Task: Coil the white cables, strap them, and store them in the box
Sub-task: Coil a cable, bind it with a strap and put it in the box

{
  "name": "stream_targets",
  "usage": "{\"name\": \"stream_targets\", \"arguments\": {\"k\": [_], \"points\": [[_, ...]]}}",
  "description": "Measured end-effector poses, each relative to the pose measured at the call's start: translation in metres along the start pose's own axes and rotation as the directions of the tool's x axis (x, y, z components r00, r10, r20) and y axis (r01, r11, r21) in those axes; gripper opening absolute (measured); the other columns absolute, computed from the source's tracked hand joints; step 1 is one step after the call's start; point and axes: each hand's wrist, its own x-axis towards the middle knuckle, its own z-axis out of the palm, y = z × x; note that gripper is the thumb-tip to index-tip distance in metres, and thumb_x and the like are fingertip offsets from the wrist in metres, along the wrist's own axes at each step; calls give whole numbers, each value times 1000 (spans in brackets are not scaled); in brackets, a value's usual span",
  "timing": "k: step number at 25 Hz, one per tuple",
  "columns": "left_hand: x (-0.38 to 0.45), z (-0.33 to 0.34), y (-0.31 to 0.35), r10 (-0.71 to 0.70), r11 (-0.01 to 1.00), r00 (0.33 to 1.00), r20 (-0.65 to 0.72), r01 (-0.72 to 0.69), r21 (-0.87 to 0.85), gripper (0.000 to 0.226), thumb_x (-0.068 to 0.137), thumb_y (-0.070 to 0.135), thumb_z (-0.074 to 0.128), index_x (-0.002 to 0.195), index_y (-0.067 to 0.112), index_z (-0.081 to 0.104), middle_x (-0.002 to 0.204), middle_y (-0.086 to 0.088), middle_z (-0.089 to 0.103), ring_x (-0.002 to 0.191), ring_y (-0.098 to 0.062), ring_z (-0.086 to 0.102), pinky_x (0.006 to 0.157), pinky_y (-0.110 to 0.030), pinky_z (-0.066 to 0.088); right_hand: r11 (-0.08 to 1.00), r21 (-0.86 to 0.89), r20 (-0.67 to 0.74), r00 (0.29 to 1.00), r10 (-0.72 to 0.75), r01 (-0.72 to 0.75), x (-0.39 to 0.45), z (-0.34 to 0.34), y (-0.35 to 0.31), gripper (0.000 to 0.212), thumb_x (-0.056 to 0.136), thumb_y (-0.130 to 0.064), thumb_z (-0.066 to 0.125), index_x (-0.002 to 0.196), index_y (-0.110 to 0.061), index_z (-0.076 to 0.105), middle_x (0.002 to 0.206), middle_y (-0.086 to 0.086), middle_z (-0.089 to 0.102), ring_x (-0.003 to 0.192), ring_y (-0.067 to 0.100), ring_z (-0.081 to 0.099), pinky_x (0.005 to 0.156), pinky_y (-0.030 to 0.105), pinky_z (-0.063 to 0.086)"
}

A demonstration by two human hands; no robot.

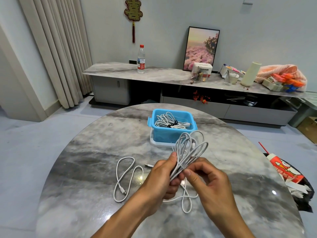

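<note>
Two bare forearms are reaching into view from the bottom edge, ending in the left hand (161,176) and the right hand (207,179). No sleeve is showing on either arm up to the edge of the picture. Neither wrist is wearing a watch or band, and no ring is showing on the visible fingers (200,166). The fingernails are showing short and unpainted, the right thumbnail (187,172) facing the camera.

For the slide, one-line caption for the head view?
Both hands gather a coiled white cable above the table; strapped cables sit in the blue box.
</note>
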Motion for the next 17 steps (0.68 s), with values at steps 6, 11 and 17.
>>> {"name": "stream_targets", "arguments": {"k": [6,11,17], "points": [[-3,-1,-4,30,999,999,17,-30,10,53,98,54,39,63,17,53,53,1,31,39,-8,19,38,-15,17,937,214,122,960,254,-275,4,-7,6,15,73,-29,78,82,-16,76,80,10,75,74,18,68,71,25,55],[-5,-2,-1,-43,999,991,128,42,12,52,89,62,45,58,21,51,53,1,26,39,-8,17,39,-13,17,940,181,169,951,259,-288,9,-19,11,45,62,-41,89,102,-30,71,102,4,75,94,18,70,79,30,56],[-14,-5,9,-198,978,893,405,205,26,52,91,63,42,63,19,46,53,4,24,38,-4,16,34,-13,17,998,40,324,945,34,-49,13,-33,11,91,69,-51,84,147,-24,44,147,-5,51,138,15,46,112,31,34]]}}
